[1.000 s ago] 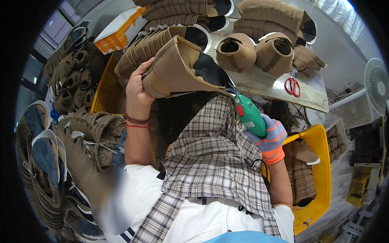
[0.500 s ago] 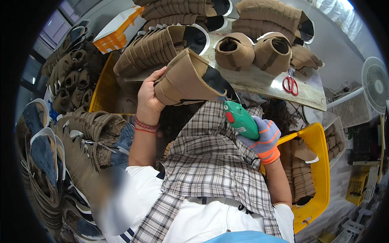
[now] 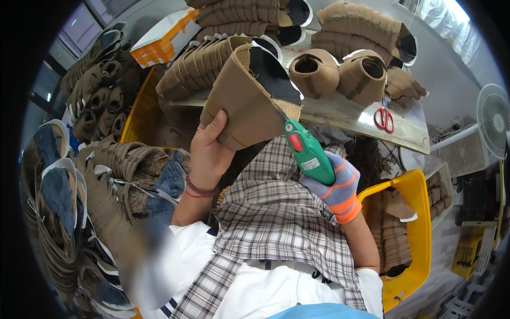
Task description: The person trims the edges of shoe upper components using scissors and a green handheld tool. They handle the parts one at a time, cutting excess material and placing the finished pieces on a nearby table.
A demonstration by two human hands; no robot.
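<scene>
My bare left hand (image 3: pixel 211 146) grips a tan shoe upper (image 3: pixel 241 103) by its side, thumb across the outer face. The upper has a black patch of lining at its open end and a woven edge. In a grey-and-orange striped glove, my right hand (image 3: pixel 336 183) is wrapped round a green handheld electric cutter (image 3: pixel 308 154) with a red button. The cutter's narrow tip meets the upper's lower right edge; whether it bites into the material is too small to tell.
Stacked tan uppers (image 3: pixel 199 69) and red-handled scissors (image 3: pixel 383 119) lie on the worktable (image 3: pixel 340 114). More uppers pile up at the left (image 3: pixel 101 181). A yellow crate (image 3: pixel 422 228) holding uppers stands at the right, below a white fan (image 3: pixel 493 114).
My left hand has turned the upper so its opening tilts upward and more outer side shows. The cutter has shifted slightly left and up with my right hand, staying at the edge.
</scene>
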